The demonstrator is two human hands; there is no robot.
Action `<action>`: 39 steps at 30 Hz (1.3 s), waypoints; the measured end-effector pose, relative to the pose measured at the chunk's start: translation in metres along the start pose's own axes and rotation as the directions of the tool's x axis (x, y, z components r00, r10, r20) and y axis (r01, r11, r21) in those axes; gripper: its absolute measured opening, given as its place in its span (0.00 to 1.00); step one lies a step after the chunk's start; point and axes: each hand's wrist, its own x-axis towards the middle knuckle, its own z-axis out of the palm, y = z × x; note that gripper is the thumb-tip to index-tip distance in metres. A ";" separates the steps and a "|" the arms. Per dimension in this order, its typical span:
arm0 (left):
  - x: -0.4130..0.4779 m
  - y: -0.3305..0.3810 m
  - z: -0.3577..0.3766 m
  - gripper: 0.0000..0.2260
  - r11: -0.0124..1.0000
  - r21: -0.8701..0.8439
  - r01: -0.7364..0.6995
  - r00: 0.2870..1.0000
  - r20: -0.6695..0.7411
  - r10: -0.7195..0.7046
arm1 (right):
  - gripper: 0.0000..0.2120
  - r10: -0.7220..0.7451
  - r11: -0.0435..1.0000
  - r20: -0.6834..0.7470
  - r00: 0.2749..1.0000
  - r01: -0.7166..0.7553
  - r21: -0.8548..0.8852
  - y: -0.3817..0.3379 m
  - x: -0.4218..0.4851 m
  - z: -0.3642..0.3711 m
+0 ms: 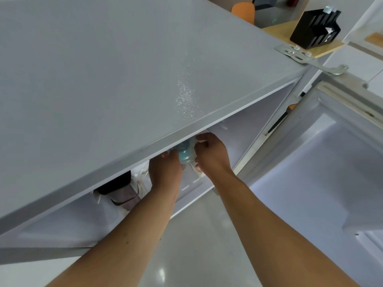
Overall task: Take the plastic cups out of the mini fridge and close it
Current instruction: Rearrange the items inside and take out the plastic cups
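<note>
Grey mini fridge [124,79] — teal cup [184,151] — black rack [316,27].

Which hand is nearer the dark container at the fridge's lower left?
Left. The left hand is just right of the dark container; the right hand is farther right, beyond the teal cup.

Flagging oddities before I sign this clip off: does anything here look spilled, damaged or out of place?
No spill or damage shows. The fridge door stands open, and both hands, left hand and right hand, hold a stack of clear cups under the fridge top, which hides the shelf behind.
</note>
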 end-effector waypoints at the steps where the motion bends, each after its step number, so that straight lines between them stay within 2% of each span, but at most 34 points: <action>1: -0.003 -0.003 -0.003 0.08 1.000 0.000 -0.018 1.000 0.021 0.018 | 0.16 -0.009 1.000 -0.007 1.000 0.009 0.018 0.006 -0.006 -0.003; 5: -0.014 -0.044 -0.014 0.09 0.998 -0.031 0.048 0.994 0.100 -0.044 | 0.11 0.002 0.999 -0.037 0.999 0.000 0.054 0.044 -0.031 -0.010; 10: -0.016 -0.093 -0.019 0.08 0.972 -0.007 0.235 0.963 0.139 -0.232 | 0.07 0.177 0.984 -0.027 0.984 -0.177 0.000 0.099 -0.041 -0.001; 14: -0.004 -0.111 -0.019 0.11 0.930 -0.037 0.364 0.920 0.167 -0.354 | 0.05 0.286 0.958 -0.001 0.958 -0.285 0.033 0.124 -0.035 0.010; 16: -0.002 -0.113 -0.017 0.12 0.930 0.016 0.367 0.908 0.211 -0.362 | 0.05 0.315 0.948 0.008 0.949 -0.315 0.051 0.129 -0.030 0.015; 19: 0.001 -0.115 -0.013 0.14 0.942 0.104 0.318 0.932 0.147 -0.331 | 0.05 0.365 0.923 0.012 0.931 -0.364 0.126 0.127 -0.022 0.022; 22: 0.004 -0.111 -0.011 0.16 0.927 0.123 0.355 0.900 0.224 -0.374 | 0.07 0.388 0.904 0.020 0.922 -0.384 0.188 0.122 -0.019 0.027; 26: 0.008 -0.114 -0.013 0.12 0.922 0.094 0.374 0.910 0.154 -0.385 | 0.05 0.385 0.899 0.069 0.920 -0.391 0.196 0.119 -0.019 0.031; 29: 0.010 -0.119 -0.018 0.06 0.915 0.071 0.397 0.908 0.112 -0.403 | 0.08 0.351 0.920 0.093 0.932 -0.362 0.148 0.126 -0.023 0.029; 32: 0.012 -0.119 -0.025 0.05 0.903 -0.006 0.429 0.903 0.030 -0.429 | 0.03 0.304 0.941 0.090 0.949 -0.313 0.130 0.134 -0.026 0.029; 33: 0.012 -0.117 -0.026 0.06 0.896 -0.037 0.442 0.897 0.012 -0.442 | 0.03 0.328 0.928 0.121 0.937 -0.344 0.146 0.134 -0.027 0.028; 34: 0.013 -0.117 -0.027 0.10 0.886 -0.061 0.459 0.888 -0.005 -0.460 | 0.04 0.314 0.940 0.141 0.939 -0.329 0.093 0.136 -0.029 0.026; 35: 0.015 -0.116 -0.027 0.16 0.875 -0.074 0.478 0.876 -0.029 -0.481 | 0.07 0.288 0.953 0.125 0.949 -0.297 0.057 0.139 -0.029 0.025; 37: 0.020 -0.115 -0.024 0.26 0.861 -0.070 0.505 0.856 -0.093 -0.509 | 0.15 0.191 0.974 0.044 0.981 -0.184 -0.128 0.140 -0.037 0.026; 39: 0.029 -0.115 -0.020 0.34 0.854 -0.092 0.513 0.842 -0.141 -0.521 | 0.15 0.114 0.968 -0.020 0.993 -0.115 -0.222 0.136 -0.043 0.024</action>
